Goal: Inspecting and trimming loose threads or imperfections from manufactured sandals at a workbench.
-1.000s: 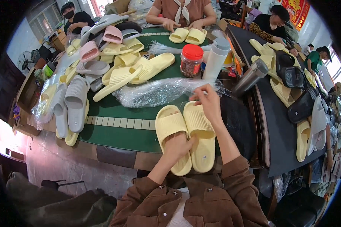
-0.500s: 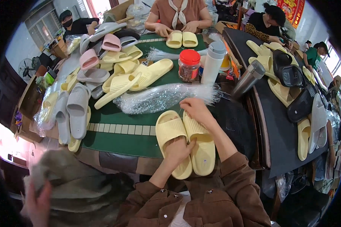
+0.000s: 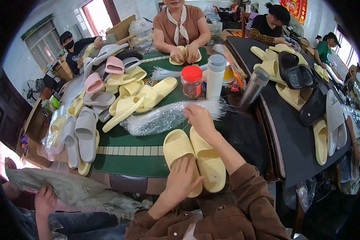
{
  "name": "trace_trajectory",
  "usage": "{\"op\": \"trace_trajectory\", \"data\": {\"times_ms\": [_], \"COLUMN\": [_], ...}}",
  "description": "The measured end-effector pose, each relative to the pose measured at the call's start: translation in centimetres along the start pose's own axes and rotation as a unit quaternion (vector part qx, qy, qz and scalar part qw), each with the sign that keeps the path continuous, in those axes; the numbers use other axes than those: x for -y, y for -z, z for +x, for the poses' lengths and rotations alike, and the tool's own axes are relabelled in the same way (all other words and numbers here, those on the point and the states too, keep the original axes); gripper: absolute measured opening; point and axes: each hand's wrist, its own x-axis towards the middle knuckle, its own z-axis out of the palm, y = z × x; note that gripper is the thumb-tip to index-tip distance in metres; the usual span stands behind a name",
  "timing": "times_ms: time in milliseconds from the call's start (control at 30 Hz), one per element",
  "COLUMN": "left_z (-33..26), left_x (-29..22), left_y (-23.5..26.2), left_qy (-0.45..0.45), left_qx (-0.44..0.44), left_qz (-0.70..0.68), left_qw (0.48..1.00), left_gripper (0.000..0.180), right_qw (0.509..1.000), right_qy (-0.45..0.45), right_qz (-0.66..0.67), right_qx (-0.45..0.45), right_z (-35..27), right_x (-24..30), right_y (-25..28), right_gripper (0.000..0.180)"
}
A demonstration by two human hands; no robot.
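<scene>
A pair of pale yellow slippers lies side by side at the table's near edge, toes away from me: the left slipper (image 3: 179,145) and the right slipper (image 3: 213,165). My left hand (image 3: 182,180) rests in the left slipper's opening with fingers stretched out and thumb spread, holding nothing. My right hand (image 3: 201,123) is above the right slipper's toe. Its thumb and fingertips are pinched together; whatever they hold is too thin to make out. Just behind its fingers lies a bundle of clear plastic strands (image 3: 156,118) in a crinkled wrapper.
Yellow slippers (image 3: 156,94), grey slippers (image 3: 85,134) and pink ones pile up at left. Beyond the bundle stand a red-lidded jar (image 3: 192,82), a white bottle (image 3: 215,80) and a steel flask (image 3: 255,88). A co-worker sits opposite; another person's hand (image 3: 46,200) grips a sack (image 3: 72,188) at lower left.
My left hand has drawn back slightly in the left slipper. My right hand has risen off the right slipper's strap. The neighbour's sack has spread out; the person opposite now grasps their slippers.
</scene>
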Motion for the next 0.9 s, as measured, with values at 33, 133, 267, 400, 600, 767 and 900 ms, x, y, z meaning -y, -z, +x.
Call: {"op": "trace_trajectory", "data": {"times_ms": [33,133,267,400,600,767,900], "left_z": [-0.4,1.2,7.2,10.9,11.5,11.5,11.2], "left_x": [-0.3,0.1,3.7,7.9,7.3,6.9,7.5], "left_y": [1.3,4.5,3.0,-1.0,-4.6,-4.3,-4.7], "left_qy": [-0.054,0.111,0.105,0.117,0.142,0.187,0.153], "left_qx": [-0.008,0.063,-0.131,-0.134,-0.143,-0.173,-0.196], "left_qz": [-0.028,-0.153,-0.206,-0.269,-0.335,-0.411,-0.372], "left_qw": [0.998,0.980,0.964,0.947,0.921,0.875,0.895], "left_gripper": [0.047,0.033,0.024,0.025,0.016,0.013,0.013], "right_qw": [0.999,0.995,0.987,0.980,0.982,0.980,0.987], "right_qy": [-0.009,-0.023,-0.015,-0.027,0.013,-0.042,-0.020], "right_qz": [0.041,0.100,0.151,0.173,0.125,0.162,0.126], "right_qx": [-0.009,-0.016,-0.059,-0.089,-0.142,-0.111,-0.101], "right_z": [-0.1,-0.6,-2.0,-2.6,-3.2,-3.5,-3.6], "right_x": [0.1,0.5,-1.0,-1.0,-2.2,-2.5,-2.6], "right_y": [0.1,-0.4,-1.0,-2.0,-2.5,-2.1,-2.5], "right_gripper": [0.016,0.014,0.013,0.010,0.009,0.009,0.011]}}
